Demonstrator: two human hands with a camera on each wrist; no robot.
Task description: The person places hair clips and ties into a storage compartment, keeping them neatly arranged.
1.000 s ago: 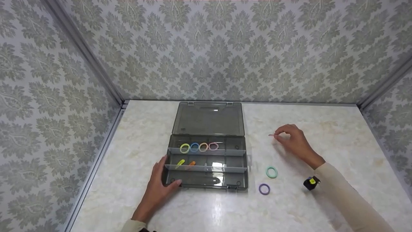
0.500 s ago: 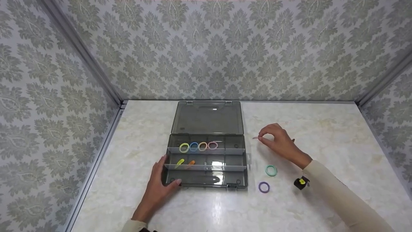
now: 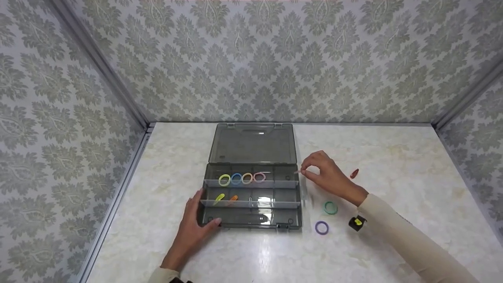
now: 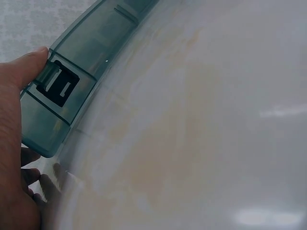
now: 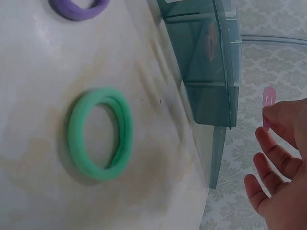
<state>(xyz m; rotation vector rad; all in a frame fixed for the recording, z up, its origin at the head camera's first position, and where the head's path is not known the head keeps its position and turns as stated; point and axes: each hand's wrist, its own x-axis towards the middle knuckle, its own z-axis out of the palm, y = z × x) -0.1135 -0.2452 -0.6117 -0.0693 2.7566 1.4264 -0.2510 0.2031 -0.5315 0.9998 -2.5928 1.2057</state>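
A smoky, see-through compartment box (image 3: 239, 226) lies with its lid (image 3: 253, 144) folded back. My left hand (image 3: 193, 225) holds its front left corner, thumb on the front edge and fingers along the side. Between thumb and forefinger, my right hand (image 3: 328, 176) pinches a pink hair clip (image 5: 269, 95) right at the box's back right edge. Inside, the back row has a yellow hair tie (image 3: 224, 180), a blue one (image 3: 236, 179), a peach one (image 3: 247, 178) and a pink one (image 3: 259, 177). A yellow hair clip (image 3: 219, 198) and an orange one (image 3: 233, 199) lie in the middle row.
Right of the box, a green hair tie (image 3: 330, 208) and a purple hair tie (image 3: 322, 227) lie on the marbled table (image 3: 251, 259). A dark red hair clip (image 3: 354, 173) lies behind the right forearm. Patterned walls (image 3: 251, 59) stand behind and at both sides.
My right hand has moved left with the pink hair clip, from over the table to the box's edge. The dark red clip has come into view behind it. My left hand stays put.
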